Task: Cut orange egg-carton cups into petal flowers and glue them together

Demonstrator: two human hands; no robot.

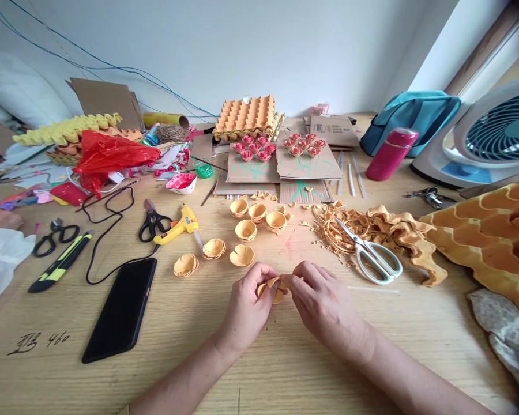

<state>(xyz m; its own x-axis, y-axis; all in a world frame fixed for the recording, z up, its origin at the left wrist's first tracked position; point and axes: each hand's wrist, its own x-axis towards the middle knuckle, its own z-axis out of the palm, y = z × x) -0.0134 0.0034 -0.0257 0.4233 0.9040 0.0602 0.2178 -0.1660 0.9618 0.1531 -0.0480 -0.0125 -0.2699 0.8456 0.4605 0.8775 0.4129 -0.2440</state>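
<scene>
Left hand (251, 302) partly hides orange petal cup (278, 297)

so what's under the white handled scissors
The blades of the white-handled scissors lie over yellow-orange scraps; wooden tabletop shows through the handle loops. Whatever is directly beneath the blades and handles is covered.

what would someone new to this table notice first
Likely the red bag at the back left and the red flowers on cardboard at the back centre. Up front, the left hand and right hand meet at an orange cup, with more cups just beyond.
</scene>
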